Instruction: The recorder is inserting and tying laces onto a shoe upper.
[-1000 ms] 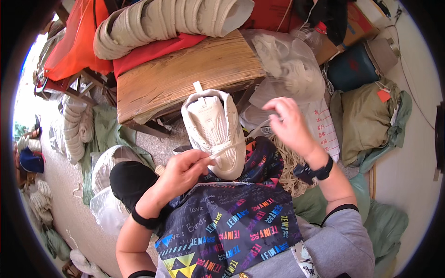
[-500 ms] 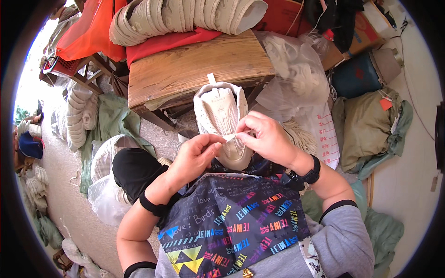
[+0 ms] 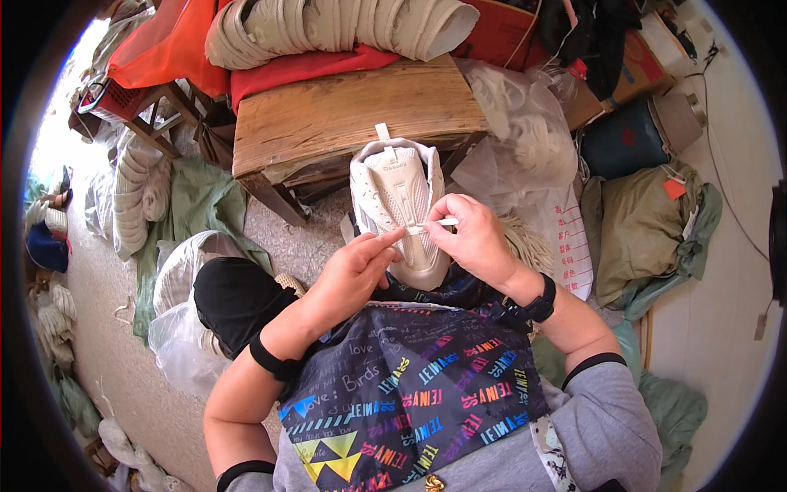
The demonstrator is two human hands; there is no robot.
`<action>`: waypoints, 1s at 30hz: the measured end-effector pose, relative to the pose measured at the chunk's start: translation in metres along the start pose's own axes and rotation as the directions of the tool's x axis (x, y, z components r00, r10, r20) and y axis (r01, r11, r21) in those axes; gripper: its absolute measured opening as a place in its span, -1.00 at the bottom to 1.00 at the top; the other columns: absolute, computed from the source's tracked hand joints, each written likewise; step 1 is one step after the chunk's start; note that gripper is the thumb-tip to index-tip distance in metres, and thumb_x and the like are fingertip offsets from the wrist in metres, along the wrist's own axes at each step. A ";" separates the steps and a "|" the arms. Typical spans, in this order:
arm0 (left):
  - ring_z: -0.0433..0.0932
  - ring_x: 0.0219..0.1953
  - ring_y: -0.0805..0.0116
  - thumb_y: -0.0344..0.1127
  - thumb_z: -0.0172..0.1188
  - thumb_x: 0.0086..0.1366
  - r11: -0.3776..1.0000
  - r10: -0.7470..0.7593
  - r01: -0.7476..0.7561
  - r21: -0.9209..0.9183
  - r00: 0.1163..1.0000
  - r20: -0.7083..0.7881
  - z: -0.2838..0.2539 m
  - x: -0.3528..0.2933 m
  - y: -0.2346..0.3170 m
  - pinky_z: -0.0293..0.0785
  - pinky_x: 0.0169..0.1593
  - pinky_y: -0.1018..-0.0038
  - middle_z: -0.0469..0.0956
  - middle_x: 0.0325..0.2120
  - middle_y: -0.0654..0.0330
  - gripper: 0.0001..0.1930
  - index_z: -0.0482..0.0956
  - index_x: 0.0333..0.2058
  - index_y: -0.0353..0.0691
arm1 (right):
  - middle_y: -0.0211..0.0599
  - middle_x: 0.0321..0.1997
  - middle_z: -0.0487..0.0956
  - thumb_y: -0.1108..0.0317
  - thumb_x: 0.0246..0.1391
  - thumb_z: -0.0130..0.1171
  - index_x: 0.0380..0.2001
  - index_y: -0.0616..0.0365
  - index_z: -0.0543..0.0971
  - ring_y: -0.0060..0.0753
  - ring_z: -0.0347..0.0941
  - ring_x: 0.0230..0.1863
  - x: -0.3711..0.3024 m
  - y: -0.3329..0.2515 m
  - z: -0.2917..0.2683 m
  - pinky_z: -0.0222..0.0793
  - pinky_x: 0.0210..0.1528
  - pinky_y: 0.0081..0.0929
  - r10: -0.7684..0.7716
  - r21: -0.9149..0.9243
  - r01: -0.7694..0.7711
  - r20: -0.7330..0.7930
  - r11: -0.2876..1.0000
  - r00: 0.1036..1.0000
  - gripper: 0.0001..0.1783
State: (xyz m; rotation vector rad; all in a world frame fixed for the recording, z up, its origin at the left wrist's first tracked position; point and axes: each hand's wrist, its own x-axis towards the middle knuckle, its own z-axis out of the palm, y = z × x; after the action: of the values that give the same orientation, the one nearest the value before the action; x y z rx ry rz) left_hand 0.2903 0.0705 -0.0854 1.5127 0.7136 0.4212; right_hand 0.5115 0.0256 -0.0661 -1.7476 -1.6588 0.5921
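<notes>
A beige sneaker point(image 3: 416, 258) lies toe toward me in front of my apron, its mesh tongue and open collar facing up. My right hand point(image 3: 475, 242) pinches a white shoelace point(image 3: 449, 221) at the right side of the tongue. The lace crosses low over the tongue, near the toe. On the sneaker's left side rests my left hand point(image 3: 352, 271), closed against its edge, index fingertip at the lace's left end. Its thumb and lower fingers are partly hidden.
Just beyond the sneaker stands a wooden bench point(image 3: 352, 107) bearing a row of nested beige shoe uppers point(image 3: 344, 29) and red cloth. Bundled laces point(image 3: 529, 242) hang at the right, near a clear plastic bag point(image 3: 525, 123). A black-covered knee point(image 3: 246, 303) is at the left.
My hands have moved apart from their joint pinch on the lace. The right has drawn the lace end rightward and up; the left has settled against the sneaker's side.
</notes>
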 end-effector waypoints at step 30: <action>0.56 -0.20 0.42 -0.53 0.15 0.29 0.963 0.225 -0.176 0.203 0.941 -0.251 0.000 0.007 -0.011 0.52 -0.10 0.53 0.48 -0.21 0.13 -0.70 0.53 0.01 -0.36 | -0.20 -0.36 0.57 0.31 0.09 0.20 -0.38 0.13 0.50 -0.04 0.53 -0.37 0.004 -0.014 0.020 0.42 -0.34 -0.18 -0.023 -0.002 0.024 0.067 1.000 0.998 -0.86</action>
State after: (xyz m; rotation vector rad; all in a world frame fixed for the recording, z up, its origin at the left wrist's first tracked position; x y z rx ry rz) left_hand 0.2935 0.0753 -0.0974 1.7242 0.8311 0.7489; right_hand 0.4884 0.0326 -0.0694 -1.7251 -1.7239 0.6437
